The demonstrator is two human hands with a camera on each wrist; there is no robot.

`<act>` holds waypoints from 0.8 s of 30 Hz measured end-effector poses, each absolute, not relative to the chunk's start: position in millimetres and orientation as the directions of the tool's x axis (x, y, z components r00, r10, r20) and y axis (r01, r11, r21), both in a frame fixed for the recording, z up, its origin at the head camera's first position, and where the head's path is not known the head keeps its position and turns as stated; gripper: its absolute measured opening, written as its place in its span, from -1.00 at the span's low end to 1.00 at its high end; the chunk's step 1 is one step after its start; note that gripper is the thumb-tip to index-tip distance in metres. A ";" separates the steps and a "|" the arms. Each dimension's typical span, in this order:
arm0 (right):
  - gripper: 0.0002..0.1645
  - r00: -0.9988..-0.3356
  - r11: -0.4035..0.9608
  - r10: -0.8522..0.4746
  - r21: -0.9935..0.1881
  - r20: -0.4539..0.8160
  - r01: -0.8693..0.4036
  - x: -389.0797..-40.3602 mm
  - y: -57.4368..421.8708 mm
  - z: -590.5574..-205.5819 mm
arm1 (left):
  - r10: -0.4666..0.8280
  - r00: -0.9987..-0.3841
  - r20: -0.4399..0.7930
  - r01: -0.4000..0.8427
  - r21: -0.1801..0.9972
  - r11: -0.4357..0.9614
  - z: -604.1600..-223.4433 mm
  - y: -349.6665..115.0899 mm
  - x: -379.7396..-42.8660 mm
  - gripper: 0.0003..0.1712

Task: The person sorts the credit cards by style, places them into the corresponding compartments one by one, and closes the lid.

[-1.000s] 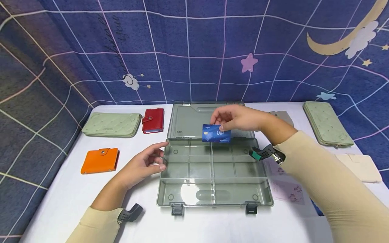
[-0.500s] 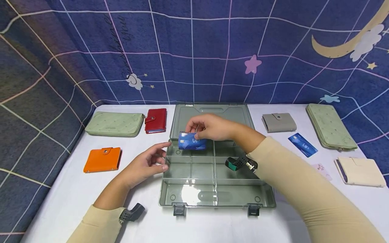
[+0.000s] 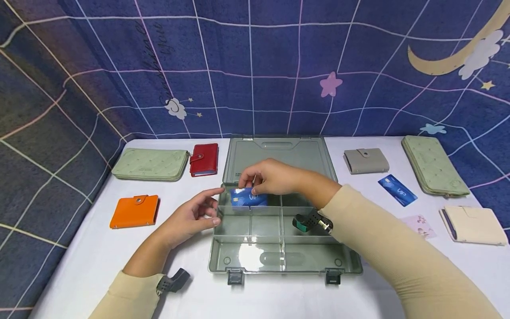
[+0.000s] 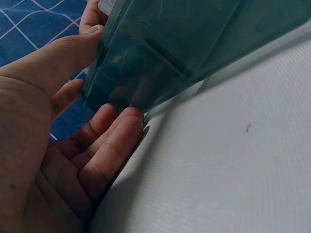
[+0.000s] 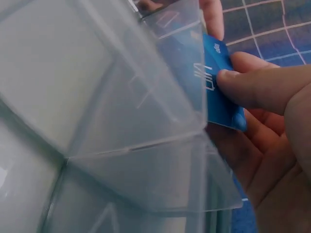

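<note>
My right hand (image 3: 275, 178) pinches a blue VIP card (image 3: 244, 199) between thumb and fingers, at the back left compartment of a clear grey divided box (image 3: 249, 252). In the right wrist view the thumb presses on the face of the card (image 5: 214, 82), and its far part shows through the box's transparent divider (image 5: 165, 97). My left hand (image 3: 195, 217) rests against the box's left wall, thumb at the side and fingers spread; the left wrist view shows its fingertips (image 4: 129, 116) touching the box's lower edge. The box's lid (image 3: 279, 155) lies open behind it.
On the left lie a green long wallet (image 3: 149, 164), a red card holder (image 3: 204, 159) and an orange one (image 3: 134, 212). Right of the box are a grey holder (image 3: 365, 160), another blue card (image 3: 397, 189), a pink card (image 3: 420, 225), a green wallet (image 3: 434, 164) and a cream holder (image 3: 474, 225).
My right hand has carried the blue card left from above the box's middle and lowered it into the back left compartment. My left hand stays at the box's left wall.
</note>
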State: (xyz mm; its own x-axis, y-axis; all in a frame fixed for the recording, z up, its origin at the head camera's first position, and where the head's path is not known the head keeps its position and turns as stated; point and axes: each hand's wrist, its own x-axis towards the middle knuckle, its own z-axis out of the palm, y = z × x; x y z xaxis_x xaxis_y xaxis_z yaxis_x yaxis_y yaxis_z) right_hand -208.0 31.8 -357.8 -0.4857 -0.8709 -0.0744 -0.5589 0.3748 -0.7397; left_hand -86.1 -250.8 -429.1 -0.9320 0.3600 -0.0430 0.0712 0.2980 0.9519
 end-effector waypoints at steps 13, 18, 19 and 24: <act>-0.61 -0.431 0.352 -0.900 -0.696 -0.067 -0.626 -196.9 35.3 -362.3 | 0.366 -0.930 -0.015 0.101 0.950 0.296 -430.3 -252.5 -83.1 -0.13; -0.54 -0.435 0.364 -0.897 -0.698 -0.084 -0.617 -196.5 39.7 -358.3 | 0.371 -0.929 -0.006 0.107 0.953 0.284 -429.6 -253.2 -82.3 -0.14; -0.53 -0.439 0.366 -0.894 -0.704 -0.085 -0.609 -196.6 41.1 -357.3 | 0.373 -0.928 -0.005 0.109 0.953 0.282 -429.5 -253.0 -82.6 -0.14; -0.46 -0.468 0.357 -0.880 -0.761 -0.080 -0.542 -200.0 51.7 -351.3 | 0.372 -0.928 -0.013 0.100 0.954 0.283 -429.8 -252.2 -84.4 -0.14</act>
State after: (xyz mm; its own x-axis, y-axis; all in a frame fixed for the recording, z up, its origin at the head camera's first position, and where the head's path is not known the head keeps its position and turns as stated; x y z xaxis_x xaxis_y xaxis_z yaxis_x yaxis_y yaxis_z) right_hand -200.0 51.7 -351.3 -0.4682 -0.8800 -0.0801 -0.5416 0.3574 -0.7609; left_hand -84.4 -252.2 -429.8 -0.9283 0.3717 -0.0128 0.1002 0.2832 0.9538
